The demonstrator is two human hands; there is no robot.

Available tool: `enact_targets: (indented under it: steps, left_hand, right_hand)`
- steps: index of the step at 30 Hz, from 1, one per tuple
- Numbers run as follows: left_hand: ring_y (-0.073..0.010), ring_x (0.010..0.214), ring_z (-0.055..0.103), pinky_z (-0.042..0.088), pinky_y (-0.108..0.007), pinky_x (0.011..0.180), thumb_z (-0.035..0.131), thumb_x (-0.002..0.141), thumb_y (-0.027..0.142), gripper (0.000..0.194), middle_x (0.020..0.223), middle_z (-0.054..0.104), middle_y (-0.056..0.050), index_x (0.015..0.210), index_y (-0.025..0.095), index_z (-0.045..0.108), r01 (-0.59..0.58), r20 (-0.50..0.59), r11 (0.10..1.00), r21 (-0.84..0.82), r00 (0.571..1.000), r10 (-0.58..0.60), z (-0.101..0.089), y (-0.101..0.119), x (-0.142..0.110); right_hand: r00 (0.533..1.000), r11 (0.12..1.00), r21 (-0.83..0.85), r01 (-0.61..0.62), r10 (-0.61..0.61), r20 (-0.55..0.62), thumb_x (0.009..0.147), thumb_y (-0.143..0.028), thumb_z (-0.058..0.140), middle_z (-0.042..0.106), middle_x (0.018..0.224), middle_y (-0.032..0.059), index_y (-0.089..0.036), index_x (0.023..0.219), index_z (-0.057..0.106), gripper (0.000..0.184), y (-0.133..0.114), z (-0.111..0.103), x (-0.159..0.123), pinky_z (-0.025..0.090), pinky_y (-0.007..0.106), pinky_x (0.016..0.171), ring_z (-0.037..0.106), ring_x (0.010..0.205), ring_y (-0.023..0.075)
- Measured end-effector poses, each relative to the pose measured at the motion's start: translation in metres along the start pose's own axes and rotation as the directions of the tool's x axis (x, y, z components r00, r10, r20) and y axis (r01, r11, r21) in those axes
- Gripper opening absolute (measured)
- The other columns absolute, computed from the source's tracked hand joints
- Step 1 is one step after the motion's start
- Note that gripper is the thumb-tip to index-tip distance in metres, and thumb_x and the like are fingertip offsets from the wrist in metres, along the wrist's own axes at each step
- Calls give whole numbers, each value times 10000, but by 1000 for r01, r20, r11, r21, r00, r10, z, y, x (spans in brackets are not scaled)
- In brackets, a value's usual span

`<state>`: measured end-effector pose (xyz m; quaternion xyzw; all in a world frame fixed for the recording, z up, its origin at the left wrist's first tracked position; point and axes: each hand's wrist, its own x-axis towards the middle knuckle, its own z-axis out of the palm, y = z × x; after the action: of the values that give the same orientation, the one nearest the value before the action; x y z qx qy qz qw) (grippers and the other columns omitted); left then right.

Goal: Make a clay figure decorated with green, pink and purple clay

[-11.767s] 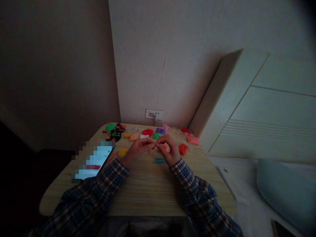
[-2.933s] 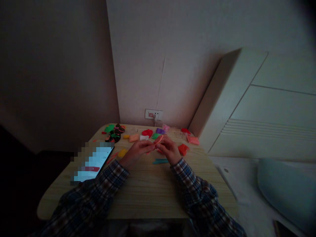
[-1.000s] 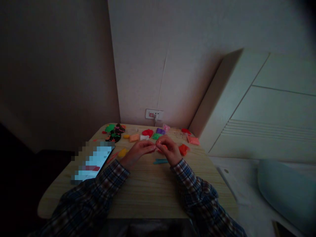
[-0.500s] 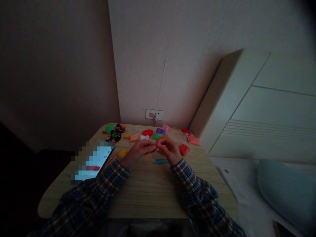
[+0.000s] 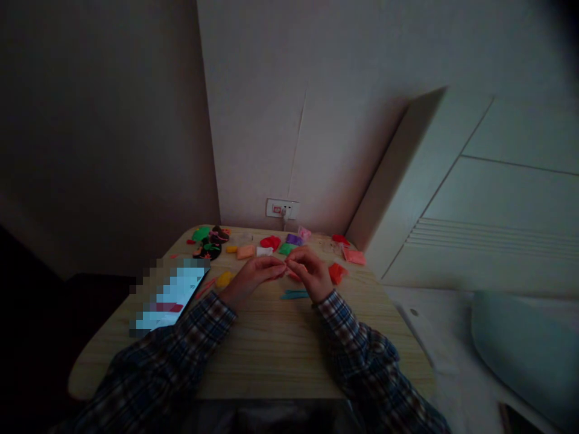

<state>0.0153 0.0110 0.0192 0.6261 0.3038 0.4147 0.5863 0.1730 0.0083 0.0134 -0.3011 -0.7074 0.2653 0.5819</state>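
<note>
Over the middle of the table, my left hand [image 5: 256,276] and my right hand [image 5: 312,274] meet at the fingertips. Both are closed in a pinch around a small piece of pink modelling clay, mostly hidden by the fingers. Under my right hand lies a pair of blue clay tools [image 5: 294,294], partly covered by it. A red-orange clay packet [image 5: 337,273] is just to the right of that hand. Beside my left wrist sits a lump of yellow clay [image 5: 224,279], with thin orange-pink tools [image 5: 206,287] to its left.
A phone or tablet [image 5: 181,292] with a lit screen, partly blurred out, lies at the left of the wooden table [image 5: 266,355]. Along the back are peach [image 5: 246,252], green [image 5: 287,248] and purple clay packs [image 5: 294,240], and dark clay figures [image 5: 210,248]. A wall socket [image 5: 282,208] is behind.
A salmon-pink clay piece stood out above my fingers about three seconds ago; now it is mostly hidden between them. Over the last second my fingertips shift only slightly, hands staying in place.
</note>
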Motion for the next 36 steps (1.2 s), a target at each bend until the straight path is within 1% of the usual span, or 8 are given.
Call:
enact_targets:
  steps: [3,7,11,16,21,29,33,36]
  left_hand:
    - [-103,614,423,322,-227,552,601,713,333,237,653,492,0,770,105,624,9,25,1000,15,1000,-9,0,0,-1]
    - [-91,586,413,302,-215,518,605,711,340,245,639,488,9,788,108,631,7,20,999,49,1000,-8,-1,-1,-1]
    - [-71,536,392,282,-202,476,611,707,349,248,642,503,12,775,111,624,22,29,999,39,999,-23,-1,-1,-1]
    - [-107,635,470,361,-214,566,635,683,317,208,680,559,-11,746,119,642,13,13,1000,-2,1000,-13,0,0,-1]
    - [-101,597,450,342,-209,528,641,677,342,231,638,532,1,729,117,641,3,-9,999,46,1000,-2,-1,1,-1]
    - [-83,548,418,303,-199,475,642,677,333,232,620,512,12,749,113,643,1,-8,999,45,1000,-1,0,1,-1]
    - [-74,537,417,305,-195,483,655,668,318,218,607,510,22,742,114,643,12,-28,999,35,1000,-11,0,1,0]
    - [-93,599,470,366,-207,557,668,652,306,205,639,555,9,732,119,653,19,-21,1000,-19,1000,-20,0,1,0]
  right_hand:
    - [1000,1000,-26,5,-5,-4,775,-328,581,536,733,16,-197,699,590,151,-1,-1,0,424,296,677,515,726,147]
    - [999,1000,-4,15,-15,35,781,-336,570,534,723,16,-193,696,588,168,-3,0,0,416,290,663,510,716,145]
    - [1000,1000,17,3,-4,26,774,-353,576,532,733,14,-194,706,589,174,-4,1,0,416,286,655,509,715,143]
    - [999,1000,10,-10,9,33,765,-390,577,531,698,10,-197,661,578,219,-5,1,1,416,290,652,504,688,143]
    - [998,999,37,-37,36,44,755,-425,576,546,753,23,-204,718,593,225,-5,1,1,439,290,650,525,731,150]
    - [998,1000,14,-22,21,51,758,-397,582,538,716,14,-199,677,583,214,-5,0,1,430,293,663,515,708,145]
    - [998,997,60,-56,54,45,752,-392,589,534,758,19,-201,723,587,194,-3,1,0,436,281,645,520,729,145]
    - [997,997,41,-58,56,51,745,-403,594,537,733,17,-198,691,585,212,-2,1,0,438,285,651,518,718,146]
